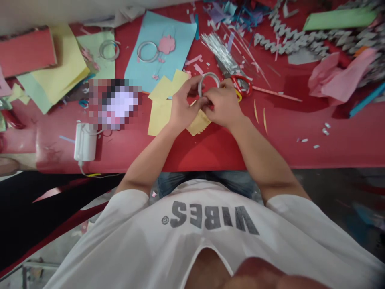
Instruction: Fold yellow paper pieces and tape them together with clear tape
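Note:
Both of my hands hold one pale grey ring upright above the red table. My left hand grips its left side, with thumb and fingers closed on it. From the right, my right hand pinches the ring's lower part, its fingertips touching those of my left hand. Below them lie yellow paper pieces, one with a notched edge. Red-handled scissors rest just beyond my right hand, with a yellow handle partly hidden beside them.
A blue sheet carries another ring and a pink paper flower. Silver strips lie behind the scissors. A white power bank with a cable is at the left front edge. Pink crumpled paper sits right.

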Motion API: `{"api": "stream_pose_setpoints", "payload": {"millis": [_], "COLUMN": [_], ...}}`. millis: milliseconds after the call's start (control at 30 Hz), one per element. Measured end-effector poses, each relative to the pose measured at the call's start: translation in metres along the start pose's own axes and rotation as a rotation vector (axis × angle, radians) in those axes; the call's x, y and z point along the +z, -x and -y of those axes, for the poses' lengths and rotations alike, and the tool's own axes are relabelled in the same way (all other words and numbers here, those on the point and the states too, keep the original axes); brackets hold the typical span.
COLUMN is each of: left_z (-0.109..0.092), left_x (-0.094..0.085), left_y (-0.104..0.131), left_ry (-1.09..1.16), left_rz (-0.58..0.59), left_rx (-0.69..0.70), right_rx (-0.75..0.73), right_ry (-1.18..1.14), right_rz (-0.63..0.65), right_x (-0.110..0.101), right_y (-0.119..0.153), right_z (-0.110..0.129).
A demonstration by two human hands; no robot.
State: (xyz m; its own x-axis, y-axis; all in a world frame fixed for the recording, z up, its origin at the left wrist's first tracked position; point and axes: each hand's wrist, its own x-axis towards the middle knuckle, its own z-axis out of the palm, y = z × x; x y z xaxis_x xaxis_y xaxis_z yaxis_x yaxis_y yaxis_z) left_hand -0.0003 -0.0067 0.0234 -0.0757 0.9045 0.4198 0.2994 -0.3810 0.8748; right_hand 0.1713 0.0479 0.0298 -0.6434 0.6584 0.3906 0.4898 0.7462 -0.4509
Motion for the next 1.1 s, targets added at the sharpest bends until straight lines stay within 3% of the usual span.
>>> {"api": "stream_pose_setpoints", "payload": {"millis": [100,333,500,633,733,867,1100], "left_z": [0.002,0.003,-0.004,-0.002,0.007,0.014,-0.002], "left_x": [0.001,0.000,-0.002,-0.003,-0.005,-0.005,-0.010], "left_y": [0.003,0.006,0.004,0.002,0.001,0.003,0.001], "left_ry": [0.003,-0.020,-0.006,-0.012,-0.134,-0.219,-0.196], "left_rz": [-0.034,-0.133,-0.163,-0.132,-0.076,-0.102,-0.107], "left_rx": [0.037,0.049,0.065,0.063,0.082,0.108,0.101], "right_rx": [-0.015,-0.056,-0.070,-0.067,-0.073,-0.052,-0.034], "right_ry": [-0.031,-0.088,-0.090,-0.066,-0.012,0.041,0.032], "right_rz": [-0.022,0.023,-0.066,-0.129,-0.139,-0.113,-0.116], "right_x": [0.007,0.002,0.010,0.018,0.021,0.021,0.017], "right_y": [0.004,0.006,0.005,0.004,0.004,0.003,0.003], "right_z": [0.002,-0.001,-0.001,-0.004,-0.007,-0.009,-0.013]}}
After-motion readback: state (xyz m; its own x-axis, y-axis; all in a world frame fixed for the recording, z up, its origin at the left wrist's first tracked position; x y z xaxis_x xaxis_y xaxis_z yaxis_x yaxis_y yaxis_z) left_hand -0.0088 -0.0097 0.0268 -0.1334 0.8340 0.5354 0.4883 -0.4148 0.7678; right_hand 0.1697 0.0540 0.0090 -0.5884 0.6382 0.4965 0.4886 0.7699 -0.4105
